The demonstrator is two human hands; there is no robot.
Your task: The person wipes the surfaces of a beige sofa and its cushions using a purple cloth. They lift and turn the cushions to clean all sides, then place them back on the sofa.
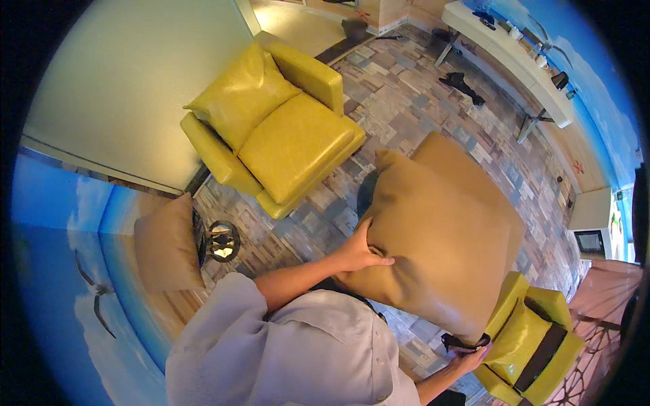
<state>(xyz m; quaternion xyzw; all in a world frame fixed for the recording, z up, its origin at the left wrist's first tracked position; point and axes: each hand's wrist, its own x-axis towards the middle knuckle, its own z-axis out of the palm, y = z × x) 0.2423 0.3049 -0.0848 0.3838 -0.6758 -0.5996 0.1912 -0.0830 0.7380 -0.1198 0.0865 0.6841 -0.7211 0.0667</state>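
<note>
A large tan leather-look cushion (433, 230) is tilted in front of me. My left hand (367, 250) grips its left side, the thumb pressing into the surface and making creases. At its lower right corner, my right hand (468, 358) is closed on a dark, cloth-like bundle (460, 342) that touches the cushion. Part of that bundle is hidden by the hand and looks purple underneath. Behind the cushion shows another flat brown surface (467, 179), perhaps a seat; most of it is covered.
A yellow armchair (298, 139) with its own pillow stands ahead to the left. Another yellow armchair (565, 308) is at the lower right. A brown cushion (166, 247) leans by the left wall near a round mirrored object (221, 241). A white desk (508, 54) lines the right wall.
</note>
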